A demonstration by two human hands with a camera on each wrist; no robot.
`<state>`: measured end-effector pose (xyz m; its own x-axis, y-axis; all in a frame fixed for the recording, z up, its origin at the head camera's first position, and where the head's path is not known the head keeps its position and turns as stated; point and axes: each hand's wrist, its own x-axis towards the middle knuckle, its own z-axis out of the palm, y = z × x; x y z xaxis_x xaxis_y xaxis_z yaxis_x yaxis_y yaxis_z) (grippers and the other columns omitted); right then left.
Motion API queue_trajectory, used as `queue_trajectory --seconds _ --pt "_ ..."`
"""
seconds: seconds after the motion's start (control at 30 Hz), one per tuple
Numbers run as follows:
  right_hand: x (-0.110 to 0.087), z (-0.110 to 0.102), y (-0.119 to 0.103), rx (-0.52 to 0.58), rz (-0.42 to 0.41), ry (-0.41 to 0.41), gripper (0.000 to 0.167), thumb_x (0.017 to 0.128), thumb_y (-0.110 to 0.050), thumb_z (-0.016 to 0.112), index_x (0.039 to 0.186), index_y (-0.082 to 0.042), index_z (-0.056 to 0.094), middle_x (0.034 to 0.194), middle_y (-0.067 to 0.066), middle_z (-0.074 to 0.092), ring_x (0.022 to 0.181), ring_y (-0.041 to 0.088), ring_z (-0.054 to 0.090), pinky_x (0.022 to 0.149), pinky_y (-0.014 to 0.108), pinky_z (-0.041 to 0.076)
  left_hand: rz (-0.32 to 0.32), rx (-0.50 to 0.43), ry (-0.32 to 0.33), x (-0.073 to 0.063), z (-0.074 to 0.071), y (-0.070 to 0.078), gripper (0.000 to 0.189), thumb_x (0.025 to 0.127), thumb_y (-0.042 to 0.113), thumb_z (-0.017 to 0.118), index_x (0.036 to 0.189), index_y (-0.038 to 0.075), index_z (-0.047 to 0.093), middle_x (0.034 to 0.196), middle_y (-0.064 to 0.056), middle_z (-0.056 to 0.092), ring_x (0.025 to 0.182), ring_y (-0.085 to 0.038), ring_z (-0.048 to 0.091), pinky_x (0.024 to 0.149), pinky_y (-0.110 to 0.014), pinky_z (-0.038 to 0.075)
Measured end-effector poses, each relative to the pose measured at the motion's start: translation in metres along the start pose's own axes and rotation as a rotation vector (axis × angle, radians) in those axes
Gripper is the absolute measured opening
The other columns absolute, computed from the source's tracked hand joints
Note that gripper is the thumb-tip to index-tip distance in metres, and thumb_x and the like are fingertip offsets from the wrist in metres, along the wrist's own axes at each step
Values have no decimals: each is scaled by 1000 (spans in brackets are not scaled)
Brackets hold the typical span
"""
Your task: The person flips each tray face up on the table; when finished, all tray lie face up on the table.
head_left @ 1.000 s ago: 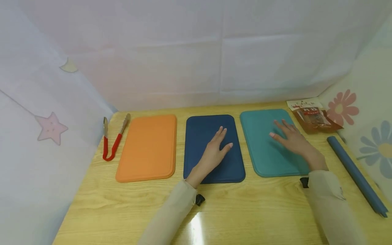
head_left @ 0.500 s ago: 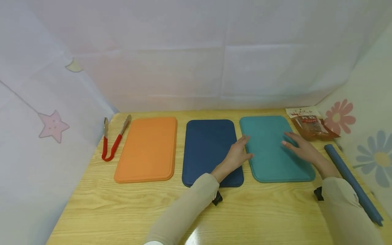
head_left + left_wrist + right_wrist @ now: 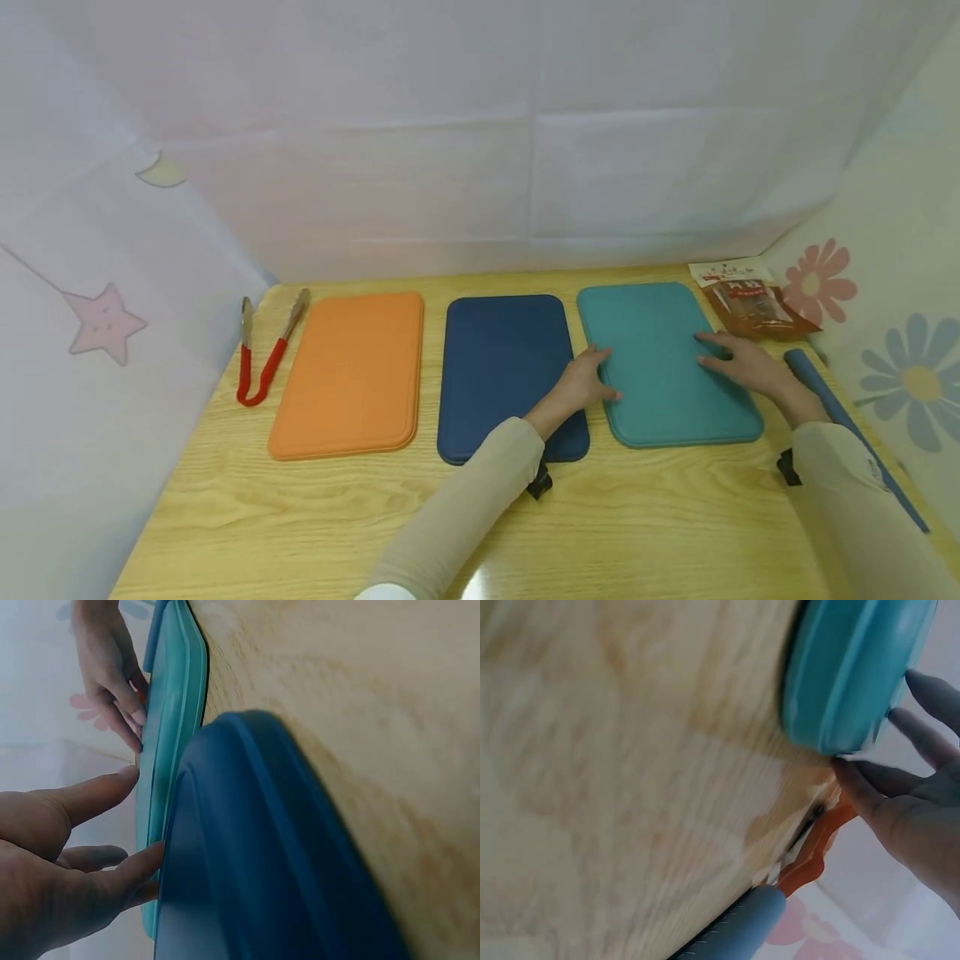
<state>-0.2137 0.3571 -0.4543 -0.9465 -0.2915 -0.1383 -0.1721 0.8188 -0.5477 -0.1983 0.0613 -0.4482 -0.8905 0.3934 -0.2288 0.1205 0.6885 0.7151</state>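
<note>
One teal board (image 3: pixel 652 375), left grip (image 3: pixel 577 380), right grip (image 3: pixel 752 367) flanking

From the head, we look forward and down across the table (image 3: pixel 300 517) from well above. From each wrist, we look across it from close and low, tilted sideways; both wrist views share the teal board (image 3: pixel 654 379).

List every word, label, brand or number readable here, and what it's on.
None is legible with certainty.
White top strip of the brown packet: lettering, too small and blurred to read.
Red label on that packet: characters, too blurred to read.
No other text can be made out.
</note>
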Motion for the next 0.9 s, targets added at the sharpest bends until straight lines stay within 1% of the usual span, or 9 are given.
queue_trajectory --seconds 0.07,0.17,0.23,0.4,0.47,0.57,0.63,0.8,0.9 --pt "-1 -1 1 32 -12 -4 60 99 -26 57 145 6 36 143 40 29 125 60 32 95 68 35 12 30 13 3 0 0 78 82 18 79 148 11 39 156 -13 26 141 -28 29 110 -34 34" --pt "-3 -4 2 80 -15 -16 61 98 -28 58 145 4 38 144 40 28 124 60 33 94 67 37 19 61 23 6 -1 0 76 82 17 79 147 10 41 156 -15 25 141 -29 30 109 -33 34" --pt "-4 -6 3 136 31 -33 64 97 -32 59 146 1 37 147 38 24 127 60 29 95 68 35 14 75 16 7 -2 -1 75 82 17 78 147 9 41 156 -15 24 141 -30 30 109 -33 34" --pt "-3 -10 8 285 196 -45 74 93 -45 60 151 -9 32 154 30 15 135 54 20 101 67 30 18 105 10 11 -7 -3 74 82 21 79 145 9 43 156 -16 23 140 -29 31 107 -30 37" --pt "-2 -10 9 321 218 -35 77 92 -48 61 152 -11 31 156 28 14 137 52 19 102 65 29 28 110 13 12 -8 -4 74 81 21 79 145 8 44 156 -17 24 140 -28 32 106 -30 38" --pt "-1 -10 10 358 223 -30 78 91 -47 62 153 -12 30 156 26 14 138 51 18 104 64 27 40 122 16 13 -9 -6 73 82 21 78 145 8 43 155 -18 24 139 -28 32 106 -30 38" --pt "-2 -9 10 367 232 -36 77 91 -47 63 153 -13 30 156 26 16 139 49 19 105 63 27 33 125 3 12 -8 -7 73 82 21 78 145 8 43 156 -17 23 140 -28 32 106 -30 38" --pt "-12 -12 15 348 206 -27 74 94 -45 59 152 -10 30 154 27 20 137 50 22 103 64 29 27 131 -20 12 -3 -8 73 82 22 78 145 9 44 156 -15 23 140 -27 32 105 -29 39" --pt "-18 -13 17 370 184 -10 74 95 -43 59 152 -8 29 154 27 23 136 49 24 103 64 28 30 135 -16 11 -2 -8 73 82 23 78 145 10 44 157 -14 23 140 -26 32 105 -29 39"
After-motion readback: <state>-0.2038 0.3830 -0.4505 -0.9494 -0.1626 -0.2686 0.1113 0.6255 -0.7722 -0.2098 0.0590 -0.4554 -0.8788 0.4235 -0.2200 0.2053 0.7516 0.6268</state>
